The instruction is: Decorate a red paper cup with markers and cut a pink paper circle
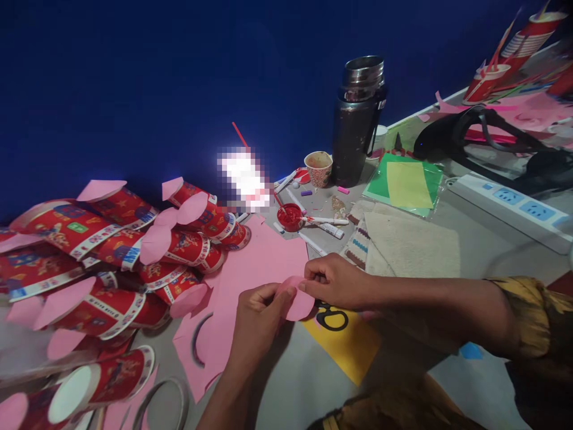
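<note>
Between my two hands is a pink paper circle (299, 304), held just above the table. My left hand (262, 313) pinches its left side between thumb and fingers. With closed fingers, my right hand (333, 278) grips its upper right edge. Beneath them lies a yellow sheet (353, 349) with black-handled scissors (335, 319) on it; the blades are hidden. A larger pink paper sheet (264, 257) with a round cut-out spreads behind my left hand.
Red paper cups (120, 310) with pink paper pieces are heaped at left. A dark thermos (356, 131), a small paper cup (319, 168) and a red paint pot (290, 217) stand at the back. A cloth (412, 245) and a power strip (514, 206) lie at right.
</note>
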{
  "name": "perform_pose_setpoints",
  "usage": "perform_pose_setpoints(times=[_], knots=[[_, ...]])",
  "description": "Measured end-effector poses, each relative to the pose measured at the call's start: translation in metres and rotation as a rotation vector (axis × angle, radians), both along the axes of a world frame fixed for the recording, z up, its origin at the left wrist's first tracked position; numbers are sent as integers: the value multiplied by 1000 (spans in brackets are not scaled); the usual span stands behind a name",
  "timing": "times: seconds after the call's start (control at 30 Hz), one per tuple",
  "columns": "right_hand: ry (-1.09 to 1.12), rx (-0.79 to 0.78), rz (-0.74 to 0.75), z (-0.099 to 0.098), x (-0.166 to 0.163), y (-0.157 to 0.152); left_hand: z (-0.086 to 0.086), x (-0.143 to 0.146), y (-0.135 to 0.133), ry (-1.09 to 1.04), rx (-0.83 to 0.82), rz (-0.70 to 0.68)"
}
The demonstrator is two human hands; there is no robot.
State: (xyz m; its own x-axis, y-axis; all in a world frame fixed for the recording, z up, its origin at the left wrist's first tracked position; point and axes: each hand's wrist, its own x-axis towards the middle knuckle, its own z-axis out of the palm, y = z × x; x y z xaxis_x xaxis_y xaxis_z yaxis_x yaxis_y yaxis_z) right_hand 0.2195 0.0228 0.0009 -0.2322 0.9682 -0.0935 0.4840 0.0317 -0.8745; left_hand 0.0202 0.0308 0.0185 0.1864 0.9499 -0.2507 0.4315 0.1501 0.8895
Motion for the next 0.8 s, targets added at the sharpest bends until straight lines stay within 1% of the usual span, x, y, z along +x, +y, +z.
perform_pose_setpoints(times=[0.07, 0.17, 0.2, 0.27, 0.37, 0.47, 0.63, 0.8], knots=[[-15, -1, -17, 1, 0, 1, -1, -3, 1, -96, -38, 33], [-26, -12, -33, 2, 0, 1, -4, -9, 3, -279, -138, 110], [-29, -17, -35, 2, -1, 1, -6, -11, 3, -306, -156, 124], [-32, -23, -39, 1, -1, 2, -9, -11, 2, -285, -136, 115], [-30, -30, -46, -1, -2, 2, -12, -9, 0, -145, -83, 56], [-17, -59, -47, -3, -5, 3, -11, -5, -4, -53, -89, 83], [16, -67, -37, -2, -5, 4, -9, -4, -3, -110, -131, 121], [92, -99, -11, 5, 0, 4, -16, -5, 2, -207, -121, 211]])
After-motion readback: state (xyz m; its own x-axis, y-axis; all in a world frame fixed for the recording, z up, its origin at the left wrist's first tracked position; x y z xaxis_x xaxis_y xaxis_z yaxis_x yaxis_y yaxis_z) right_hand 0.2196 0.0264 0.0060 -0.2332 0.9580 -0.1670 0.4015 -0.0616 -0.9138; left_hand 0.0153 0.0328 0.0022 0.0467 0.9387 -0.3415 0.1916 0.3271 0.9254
